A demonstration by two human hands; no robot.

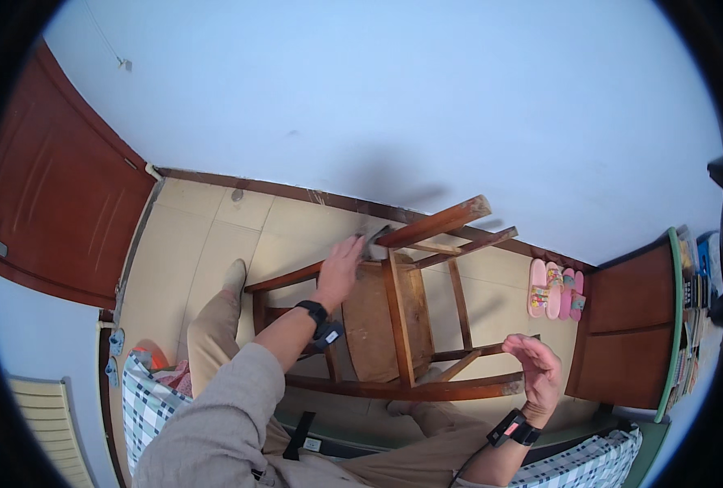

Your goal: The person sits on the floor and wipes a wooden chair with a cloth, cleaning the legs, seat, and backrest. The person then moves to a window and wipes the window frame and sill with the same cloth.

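A brown wooden chair (402, 317) lies tipped over on the floor before me, its legs pointing right and its seat underside (361, 323) showing. One upper leg (441, 221) slants toward the wall; a lower leg (471, 388) runs toward my right hand. My left hand (340, 271) is blurred, beside the joint of the upper leg. A dark grey thing (376, 241) lies against that joint at my fingertips; its kind and whether I grip it are unclear. My right hand (537, 369) is raised with curved fingers just beyond the lower leg's worn end. Its grasp is partly hidden.
A white wall (386, 91) rises behind the chair. Pink slippers (555, 290) stand beside a brown cabinet (627, 326) at the right. A red-brown door (62, 183) is at the left. Checked cloth (148, 396) hangs near my legs, which straddle the chair.
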